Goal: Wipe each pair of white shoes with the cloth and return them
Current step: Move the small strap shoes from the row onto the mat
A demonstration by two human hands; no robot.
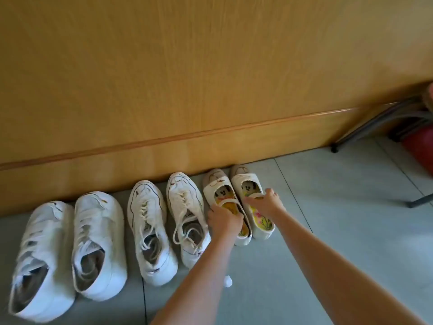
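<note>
Three pairs of white shoes stand in a row on the floor against a wooden wall. On the right is a small pair of strap shoes with cartoon insoles. My left hand (223, 220) grips the left strap shoe (216, 187) at its opening. My right hand (266, 202) holds the right strap shoe (243, 177) by its strap. In the middle are two lace-up sneakers (150, 231) (187, 212), and at the left two chunky sneakers (37, 254) (98, 242). A small white crumpled piece (227, 281) lies on the floor under my left forearm. No cloth shows.
The wooden wall (164, 90) with a raised rail runs behind the shoes. Metal chair legs (365, 127) and a red object (419, 146) stand at the right. Grey floor tiles (339, 207) spread to the right of the strap shoes.
</note>
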